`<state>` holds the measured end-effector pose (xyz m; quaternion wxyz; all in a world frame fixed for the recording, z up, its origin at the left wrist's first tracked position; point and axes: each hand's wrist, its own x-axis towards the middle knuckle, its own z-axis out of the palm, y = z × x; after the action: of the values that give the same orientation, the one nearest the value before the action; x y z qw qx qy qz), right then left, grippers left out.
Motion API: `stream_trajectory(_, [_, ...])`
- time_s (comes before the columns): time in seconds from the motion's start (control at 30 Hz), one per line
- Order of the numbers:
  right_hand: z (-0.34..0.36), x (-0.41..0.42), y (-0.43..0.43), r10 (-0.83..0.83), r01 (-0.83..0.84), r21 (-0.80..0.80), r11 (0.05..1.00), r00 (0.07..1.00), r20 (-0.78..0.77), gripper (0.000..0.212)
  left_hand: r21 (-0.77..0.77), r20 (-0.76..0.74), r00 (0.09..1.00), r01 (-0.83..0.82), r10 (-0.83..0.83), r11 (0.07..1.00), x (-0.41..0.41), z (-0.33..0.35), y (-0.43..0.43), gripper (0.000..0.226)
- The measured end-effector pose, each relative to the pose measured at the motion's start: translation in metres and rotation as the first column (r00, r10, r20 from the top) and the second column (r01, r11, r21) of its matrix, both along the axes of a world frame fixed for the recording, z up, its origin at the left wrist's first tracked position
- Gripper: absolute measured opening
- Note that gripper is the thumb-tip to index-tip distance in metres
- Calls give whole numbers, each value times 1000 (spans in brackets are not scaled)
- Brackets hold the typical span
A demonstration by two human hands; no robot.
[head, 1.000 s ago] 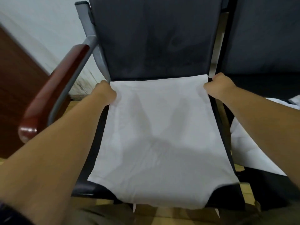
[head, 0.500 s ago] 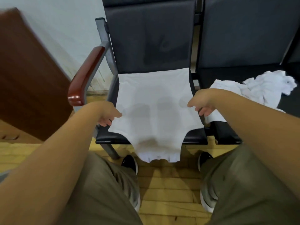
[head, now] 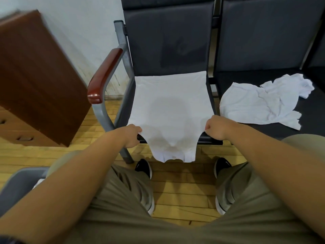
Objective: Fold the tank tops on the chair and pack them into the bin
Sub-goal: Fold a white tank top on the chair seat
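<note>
Head view shows a white tank top (head: 170, 106) spread flat on the chair (head: 168, 41) seat, its strap end hanging over the front edge. Left hand (head: 131, 136) and right hand (head: 215, 128) each pinch a side edge of it near the seat front, fingers curled. A second top (head: 255, 103) lies crumpled on the next seat (head: 309, 120).

A brown wooden cabinet (head: 35, 76) stands at the left by the white wall (head: 79, 23). Yellow plank floor (head: 175, 199) runs below, with two black shoes (head: 143, 167) on it.
</note>
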<state>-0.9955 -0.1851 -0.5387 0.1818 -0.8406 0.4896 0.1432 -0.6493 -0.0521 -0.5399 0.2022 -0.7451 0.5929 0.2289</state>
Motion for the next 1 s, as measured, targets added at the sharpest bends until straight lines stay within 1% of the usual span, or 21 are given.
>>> stream_trajectory(0.03, [1, 0, 3, -16, 16, -5, 1000, 1000, 7, 39, 7, 3, 1000, -6, 6, 1000, -1, 1, 2, 68])
stream_trajectory(0.1, [0, 3, 6, -44, 45, -22, 999, 999, 28, 31, 8, 5, 1000, -21, 21, 1000, -4, 3, 5, 66])
stream_trajectory(0.17, [4, 11, 10, -97, 97, 7, 995, 992, 84, 30, -9, -26, 996, -83, 83, 996, -11, 8, 5, 51])
stream_trajectory(0.2, [4, 16, 12, -156, 152, 44, 987, 979, 128, 31, -42, -54, 990, -132, 130, 990, -17, 11, 3, 38])
stream_trajectory(0.23, [2, 21, 13, -234, 219, 103, 970, 957, 170, 30, -78, -114, 975, -200, 191, 977, -22, 11, 3, 28])
stream_trajectory(0.27, [0, 26, 15, -346, 304, 210, 929, 915, 207, 27, -96, -195, 943, -290, 268, 952, -28, 11, 2, 29])
stream_trajectory(0.3, [-2, 29, 21, -471, 381, 357, 853, 855, 215, 24, -78, -301, 879, -409, 369, 909, -35, 8, 2, 31])
stream_trajectory(0.33, [-6, 29, 29, -571, 427, 496, 757, 800, 184, 22, -11, -416, 772, -533, 481, 846, -41, 3, 5, 26])
stream_trajectory(0.37, [-10, 27, 38, -616, 438, 585, 683, 776, 138, 25, 86, -497, 642, -633, 584, 769, -47, -4, 10, 19])
stream_trajectory(0.4, [-18, 25, 45, -621, 439, 630, 641, 779, 90, 32, 183, -550, 518, -690, 655, 700, -54, -12, 15, 12])
stream_trajectory(0.43, [-25, 22, 53, -613, 440, 660, 609, 790, 38, 42, 234, -573, 443, -718, 689, 656, -58, -21, 19, 9])
stream_trajectory(0.47, [-33, 19, 59, -596, 440, 681, 585, 803, -7, 50, 226, -565, 428, -743, 706, 630, -59, -32, 21, 9])
stream_trajectory(0.5, [-41, 17, 64, -589, 442, 704, 556, 807, -42, 56, 189, -543, 452, -755, 707, 628, -59, -38, 23, 10])
stream_trajectory(0.53, [-49, 16, 67, -594, 446, 730, 518, 801, -68, 61, 167, -537, 461, -763, 706, 625, -58, -46, 25, 23])
stream_trajectory(0.57, [-56, 15, 70, -615, 452, 748, 486, 785, -75, 64, 184, -546, 436, -770, 715, 611, -57, -50, 26, 36])
stream_trajectory(0.6, [-64, 14, 72, -640, 461, 750, 474, 766, -67, 67, 215, -565, 387, -783, 728, 584, -56, -54, 28, 41])
stream_trajectory(0.67, [-78, 13, 73, -694, 473, 729, 496, 720, 5, 73, 245, -600, 301, -813, 742, 528, -54, -61, 34, 43])
stream_trajectory(0.73, [-89, 12, 71, -720, 457, 727, 512, 690, 73, 69, 276, -618, 251, -818, 745, 504, -52, -69, 38, 50])
stream_trajectory(0.77, [-91, 11, 69, -730, 449, 738, 503, 678, 85, 63, 285, -622, 248, -812, 743, 509, -51, -72, 39, 56])
stream_trajectory(0.83, [-94, 9, 66, -741, 436, 758, 486, 665, 93, 54, 301, -626, 246, -799, 740, 520, -49, -76, 39, 60])
stream_trajectory(1.0, [-102, 12, 58, -687, 419, 707, 569, 715, 130, 33, 264, -664, 241, -810, 708, 523, -45, -89, 33, 58])
